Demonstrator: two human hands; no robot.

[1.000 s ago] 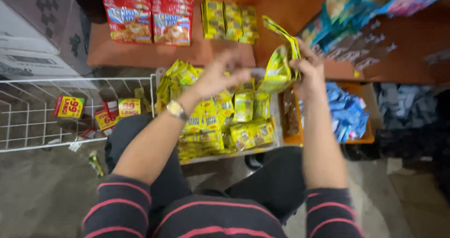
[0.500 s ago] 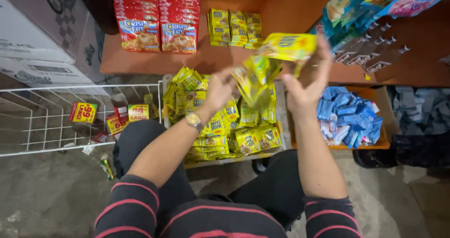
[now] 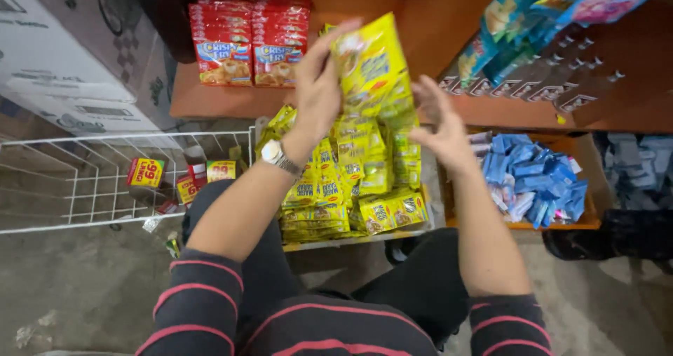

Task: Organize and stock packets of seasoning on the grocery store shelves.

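Note:
My left hand (image 3: 319, 89) is raised and grips a strip of yellow sachets (image 3: 375, 72) that hangs down in front of me. My right hand (image 3: 438, 121) is beside the strip's lower part with fingers spread, touching or nearly touching it. Below both hands lies a pile of yellow sachet packs (image 3: 350, 198) in a box. A watch sits on my left wrist. I am crouched, with striped sleeves and dark trousers low in the view.
Red packets (image 3: 249, 44) stand in rows on an orange shelf (image 3: 210, 100) at the back. A tray of blue sachets (image 3: 533, 180) sits right. A white wire basket (image 3: 91, 180) with small red and yellow packs is left. Cardboard boxes (image 3: 63, 54) stand far left.
The yellow strip has passed from my right hand to my left, which lifted it higher. My right hand let go and opened beside it. The camera moved closer.

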